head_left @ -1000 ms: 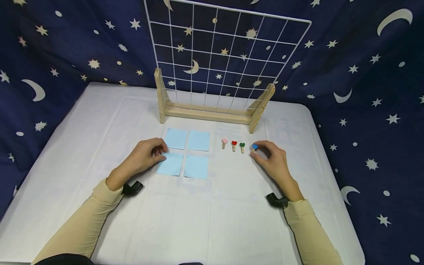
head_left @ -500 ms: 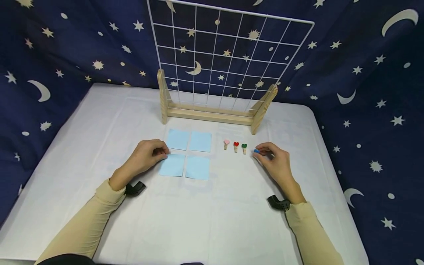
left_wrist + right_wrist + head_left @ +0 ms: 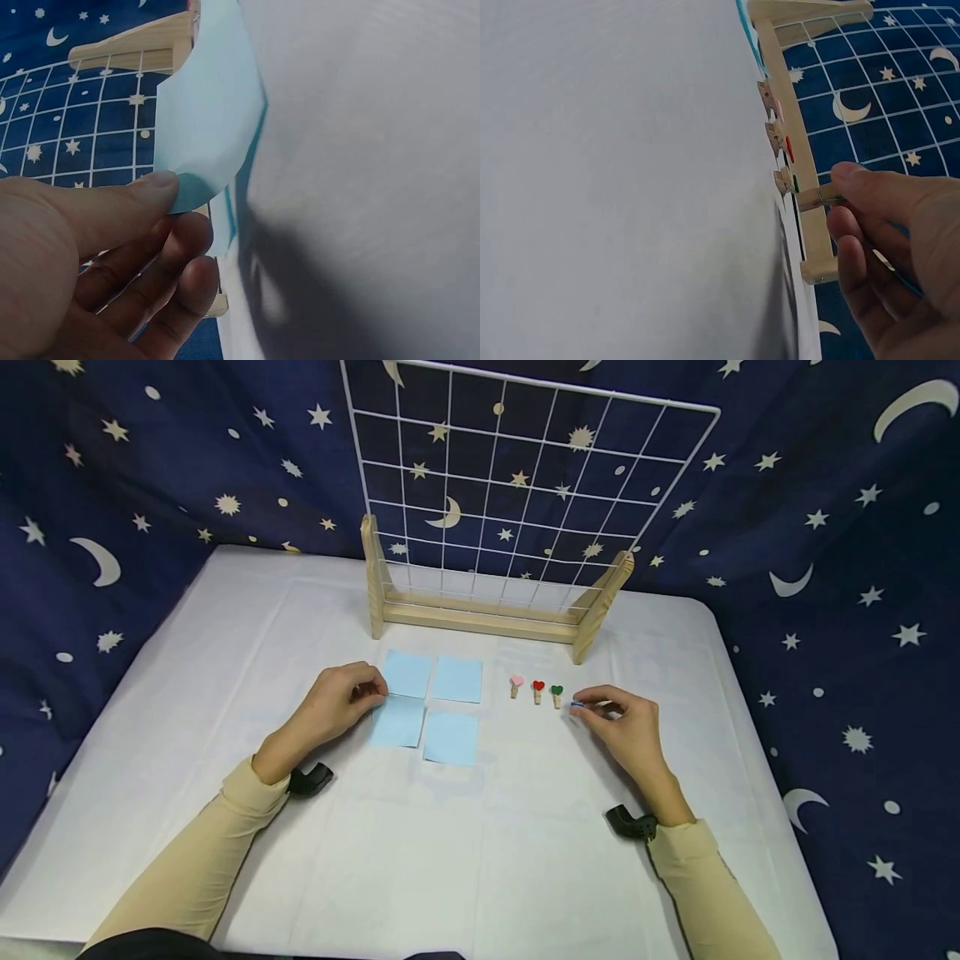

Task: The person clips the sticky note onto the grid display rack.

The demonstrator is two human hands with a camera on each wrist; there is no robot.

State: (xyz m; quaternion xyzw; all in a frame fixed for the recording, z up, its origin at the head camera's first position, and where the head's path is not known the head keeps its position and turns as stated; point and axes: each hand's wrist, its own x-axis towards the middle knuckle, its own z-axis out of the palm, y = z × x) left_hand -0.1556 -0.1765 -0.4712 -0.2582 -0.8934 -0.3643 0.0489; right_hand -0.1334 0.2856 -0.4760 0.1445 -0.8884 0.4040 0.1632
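Note:
My left hand (image 3: 339, 703) pinches the far left corner of the near-left light blue paper square (image 3: 397, 722) between thumb and fingertips. In the left wrist view that paper (image 3: 214, 105) bends up off the white cloth. Three other blue squares lie flat beside it, among them the near-right square (image 3: 451, 738). My right hand (image 3: 621, 720) pinches a small wooden clothespin (image 3: 820, 198) with a blue heart, held near the table. To its left lie three more clothespins, with a green heart (image 3: 557, 691), a red heart (image 3: 538, 686) and a pink heart (image 3: 517, 680).
Behind the papers stands a white wire grid (image 3: 495, 477) on a wooden stand (image 3: 480, 618). The white cloth-covered table (image 3: 420, 860) spreads in front. A dark blue curtain (image 3: 795, 502) with moons and stars hangs around the back and sides.
My left hand has moved slightly away from me, lifting the near-left paper's far edge. My right hand has raised the blue-heart clothespin and tilted it.

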